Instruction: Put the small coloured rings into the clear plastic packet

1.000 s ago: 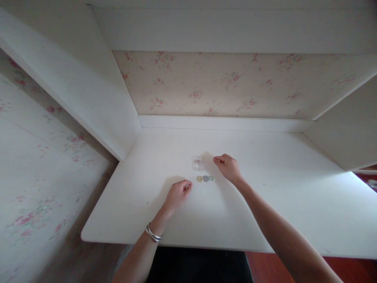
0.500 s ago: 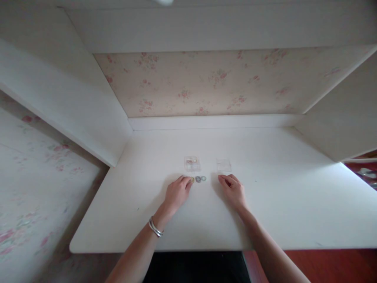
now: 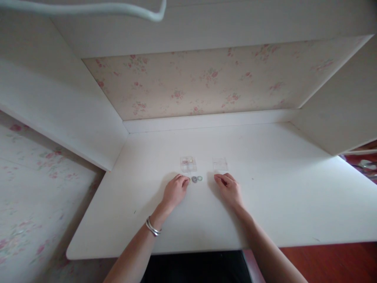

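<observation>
My left hand [image 3: 176, 190], with a silver bangle [image 3: 153, 227] at its wrist, is closed in a pinch at a small yellowish ring [image 3: 189, 181]. The fingertips partly hide that ring. Just right of it a dark grey ring [image 3: 194, 179] and a pale green ring [image 3: 200, 178] lie side by side on the white desk. Behind them is a clear plastic box [image 3: 188, 168] with small pieces in it. My right hand [image 3: 231, 190] rests on the desk, thumb and fingers pressed together; whatever they may hold is hidden. Beyond it lies a second clear plastic piece [image 3: 220, 164].
The white desk [image 3: 282, 196] has side panels left and right and a low ledge [image 3: 206, 120] at the back against flowered wallpaper. A pale bar [image 3: 118, 8] crosses the upper left. Assorted items [image 3: 366, 165] show beyond the right edge.
The view has tilted and shifted slightly, and the pale bar now reaches further into the top left. Both hands have stayed nearly in place over the desk.
</observation>
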A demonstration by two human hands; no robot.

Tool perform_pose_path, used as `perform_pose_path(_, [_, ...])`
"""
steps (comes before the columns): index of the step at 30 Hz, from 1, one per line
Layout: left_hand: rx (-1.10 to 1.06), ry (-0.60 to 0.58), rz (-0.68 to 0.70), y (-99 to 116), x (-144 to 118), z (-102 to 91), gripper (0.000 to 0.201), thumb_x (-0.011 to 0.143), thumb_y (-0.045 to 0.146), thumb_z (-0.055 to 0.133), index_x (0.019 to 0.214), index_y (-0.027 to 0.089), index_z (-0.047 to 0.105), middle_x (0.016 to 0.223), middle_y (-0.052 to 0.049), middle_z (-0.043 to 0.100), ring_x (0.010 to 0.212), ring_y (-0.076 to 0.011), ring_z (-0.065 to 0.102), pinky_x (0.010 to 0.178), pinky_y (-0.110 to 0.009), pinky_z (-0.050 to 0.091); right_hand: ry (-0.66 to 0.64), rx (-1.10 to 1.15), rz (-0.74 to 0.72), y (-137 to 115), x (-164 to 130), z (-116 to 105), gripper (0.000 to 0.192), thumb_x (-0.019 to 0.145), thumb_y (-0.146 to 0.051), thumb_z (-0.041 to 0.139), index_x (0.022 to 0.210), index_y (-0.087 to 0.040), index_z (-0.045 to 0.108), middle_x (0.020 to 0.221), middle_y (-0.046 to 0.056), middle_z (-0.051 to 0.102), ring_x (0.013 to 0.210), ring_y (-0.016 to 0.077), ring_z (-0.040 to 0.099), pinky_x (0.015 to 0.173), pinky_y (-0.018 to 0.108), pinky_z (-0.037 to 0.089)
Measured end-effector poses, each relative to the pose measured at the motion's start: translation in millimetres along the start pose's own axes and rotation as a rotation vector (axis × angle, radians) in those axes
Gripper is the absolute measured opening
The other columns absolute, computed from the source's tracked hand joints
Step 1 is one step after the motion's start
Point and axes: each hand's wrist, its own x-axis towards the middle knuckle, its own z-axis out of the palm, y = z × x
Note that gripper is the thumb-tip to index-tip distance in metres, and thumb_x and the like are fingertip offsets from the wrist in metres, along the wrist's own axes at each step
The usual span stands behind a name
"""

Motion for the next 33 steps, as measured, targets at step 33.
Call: perform_pose_path(33, [0.15, 0.17, -0.09, 4.3, 72.6, -24.1, 0.03, 0.09, 0.034, 0.042, 0.094, 0.022, 0.069, 0.091, -0.005, 0.068, 0.081, -0.0153, 0.06, 0.074, -0.024, 0.041, -0.018, -0.019, -0.042, -1.7, -1.4, -5.4, 0.034, 0.088, -0.043, 0.044, 0.088, -0.021, 0.07, 0.075, 0.003, 0.059, 0.062, 0.0138, 0.054, 0.059, 0.025, 0.041])
